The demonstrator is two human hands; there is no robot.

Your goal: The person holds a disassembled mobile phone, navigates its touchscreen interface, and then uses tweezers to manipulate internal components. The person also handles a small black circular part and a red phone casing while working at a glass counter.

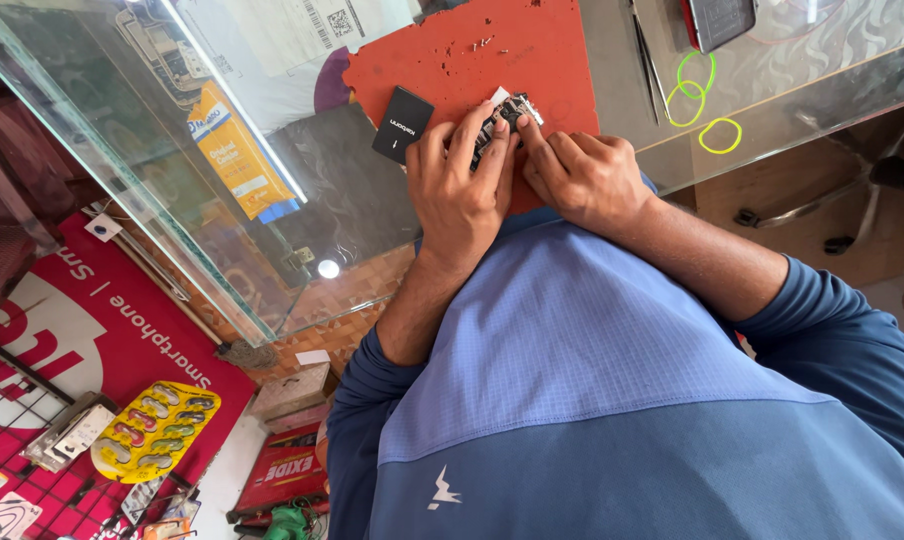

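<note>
So the biggest thing here is the glass-topped bench (832, 70), see-through enough that the stuff stored underneath shows. On top of it sits a worn red work mat (442, 60) with little crumbs and a few tiny screws scattered over it.

Both of the person's hands are working at the near edge of that mat. The left hand (459, 185) has its fingers curled down over a small circuit board (504, 115), pinning it against the mat, so it's clamped on the board rather than loose. The right hand (584, 178) is right next to it, index finger stretched out with the tip pressing on the board's end; whether it's actually pinching anything can't be made out from this angle.

Just beside the left hand lies a black rectangular card-like box (403, 124), partly off the mat's edge. Further out on the glass are tweezers (644, 50), and then a couple of yellow-green rubber bands (719, 135) lying apart from the mat.
</note>
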